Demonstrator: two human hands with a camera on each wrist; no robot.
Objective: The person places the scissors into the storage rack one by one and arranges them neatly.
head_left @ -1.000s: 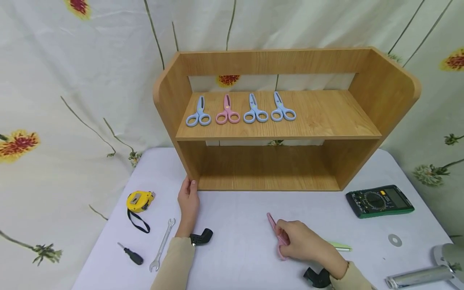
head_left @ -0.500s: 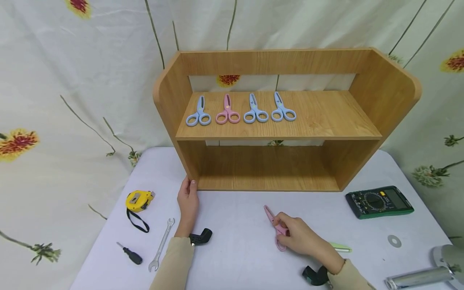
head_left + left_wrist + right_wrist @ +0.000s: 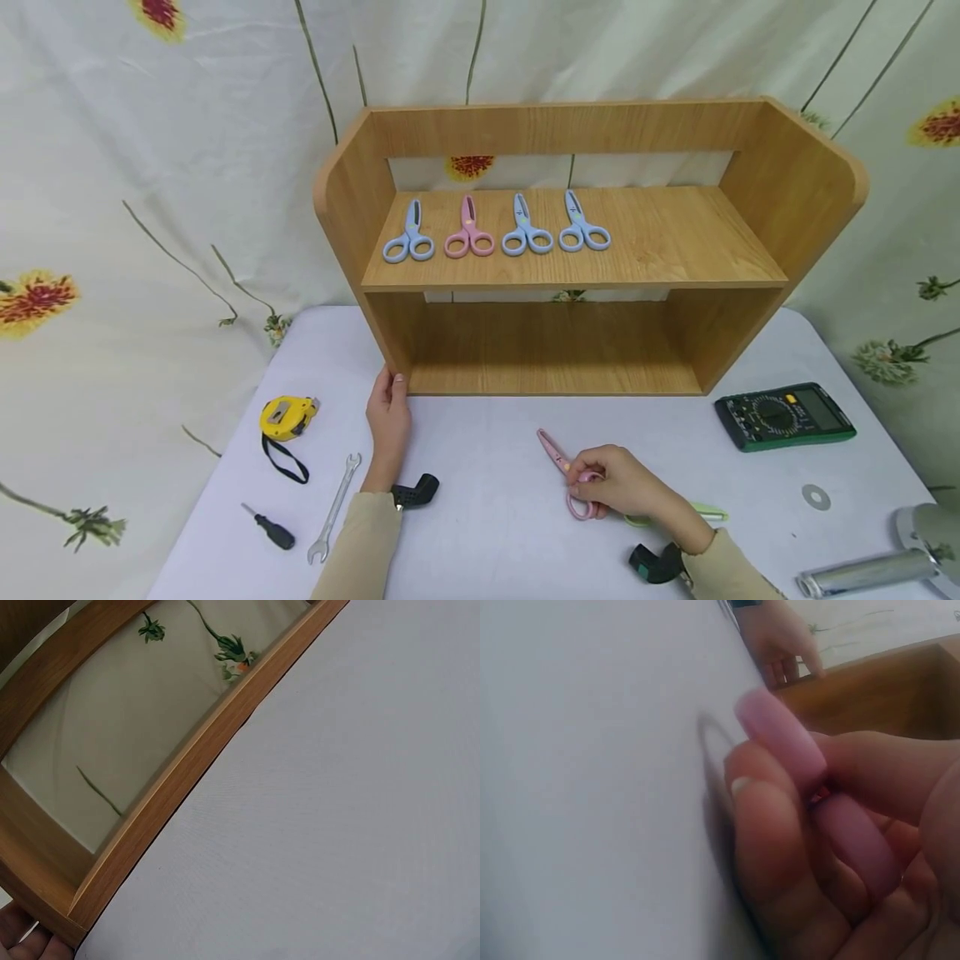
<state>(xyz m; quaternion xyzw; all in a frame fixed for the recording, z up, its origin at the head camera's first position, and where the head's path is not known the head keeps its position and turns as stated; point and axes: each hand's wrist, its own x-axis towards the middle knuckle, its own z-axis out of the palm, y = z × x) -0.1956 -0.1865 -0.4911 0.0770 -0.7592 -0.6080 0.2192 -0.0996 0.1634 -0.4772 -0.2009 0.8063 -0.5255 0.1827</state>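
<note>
My right hand [image 3: 626, 483] pinches a pair of pink scissors [image 3: 553, 450] by the handle, over the front of the table, blades pointing to the far left. In the right wrist view, fingers and thumb press on the pink handle loops [image 3: 784, 742], close over the white surface. My left hand [image 3: 390, 425] holds the lower left front corner of a two-tier wooden shelf [image 3: 577, 283], its fingertips [image 3: 30, 945] against the side panel. On the upper tier lie a pink pair of scissors [image 3: 468, 227] and several blue scissors [image 3: 527, 225], in a row with blades pointing back.
Left on the table [image 3: 480, 542] are a tape measure [image 3: 288, 417], a screwdriver [image 3: 270, 527] and a wrench [image 3: 334, 508]. A green-handled thing [image 3: 708, 511] lies partly under my right wrist. Rightward are a multimeter [image 3: 784, 417], a washer [image 3: 816, 497] and a metal cylinder [image 3: 866, 575].
My right hand has raised the pink scissors and shifted them slightly left, turning them so that their handle loops show more. The left hand stays at the shelf corner.
</note>
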